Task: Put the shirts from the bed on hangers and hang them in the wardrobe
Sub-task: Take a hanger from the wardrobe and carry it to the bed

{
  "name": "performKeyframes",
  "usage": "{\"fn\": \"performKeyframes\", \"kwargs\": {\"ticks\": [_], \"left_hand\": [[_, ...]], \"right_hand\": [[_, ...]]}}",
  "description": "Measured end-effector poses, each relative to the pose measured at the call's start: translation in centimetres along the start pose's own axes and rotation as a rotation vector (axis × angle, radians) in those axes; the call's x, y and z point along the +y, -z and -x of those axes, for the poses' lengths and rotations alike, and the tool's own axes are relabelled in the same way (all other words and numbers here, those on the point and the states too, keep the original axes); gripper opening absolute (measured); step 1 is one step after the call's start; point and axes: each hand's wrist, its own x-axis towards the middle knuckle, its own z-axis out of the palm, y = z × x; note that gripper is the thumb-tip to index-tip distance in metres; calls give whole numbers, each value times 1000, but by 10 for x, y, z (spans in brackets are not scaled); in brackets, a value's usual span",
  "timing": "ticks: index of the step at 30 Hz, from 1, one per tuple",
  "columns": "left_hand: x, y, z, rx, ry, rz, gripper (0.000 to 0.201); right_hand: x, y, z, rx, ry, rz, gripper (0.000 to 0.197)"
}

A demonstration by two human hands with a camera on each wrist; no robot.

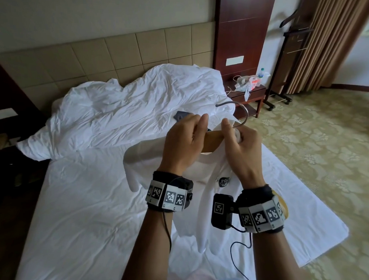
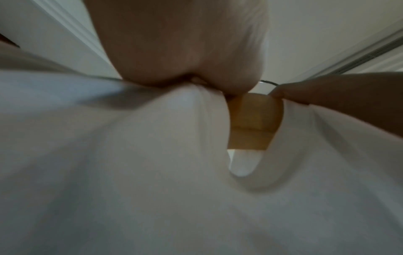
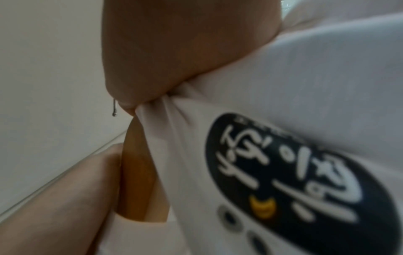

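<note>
White shirt [image 1: 202, 202] held up over the near right part of the bed [image 1: 87, 206], body and sleeves hanging free. Wooden hanger [image 1: 209, 142] sits inside the neck opening; its metal hook [image 1: 237, 110] sticks out above the collar, pointing far-left.

Left hand [image 1: 182, 143] pinches the collar on the left side of the neck, thumb and fingers curled on the cloth. Right hand [image 1: 241, 146] pinches the collar on the right side, just below the hook. The right wrist view shows cloth bunched under the thumb, wood beside it, and a dark round logo [image 3: 305, 181] on the chest.

Step in hand, by judgement: seating the shirt on the hanger, tugging the collar to centre it on the wood. The shoulders look not quite settled; the left sleeve sags.

Next move likely calls for smoothing both shoulders onto the hanger arms, then shifting one hand to the hook and carrying it to the wardrobe, which is not in view.

Rumpled white duvet [image 1: 126, 104] lies at the far end of the bed. Bedside table [image 1: 248, 95] far right.
</note>
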Motion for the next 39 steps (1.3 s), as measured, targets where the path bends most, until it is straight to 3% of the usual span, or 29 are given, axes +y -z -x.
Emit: {"fn": "performKeyframes", "kwargs": {"ticks": [4, 11, 16, 21, 24, 27, 31, 35, 39], "left_hand": [[4, 2, 0, 105, -38, -44, 40], [11, 0, 6, -20, 50, -116, 70], [5, -3, 7, 147, 63, -240, 68], [-6, 2, 4, 367, 143, -295, 48], [-15, 14, 4, 477, 301, -193, 74], [-18, 29, 5, 593, 388, -137, 76], [-30, 48, 7, 708, 526, -125, 80], [-35, 63, 7, 787, 614, -97, 69], [-38, 74, 7, 842, 654, -85, 62]], "right_hand": [[-2, -2, 1, -5, 0, -24, 59], [-9, -7, 3, -47, 21, -17, 63], [-8, -7, 1, -115, 91, 30, 57], [0, -4, -1, -223, 144, 121, 54], [12, 3, -4, -308, 119, 255, 60], [27, 9, -5, -354, 74, 409, 65], [41, 17, -7, -323, 28, 434, 66], [49, 23, -11, -263, -17, 388, 62], [58, 23, -8, -155, -68, 292, 76]]}}
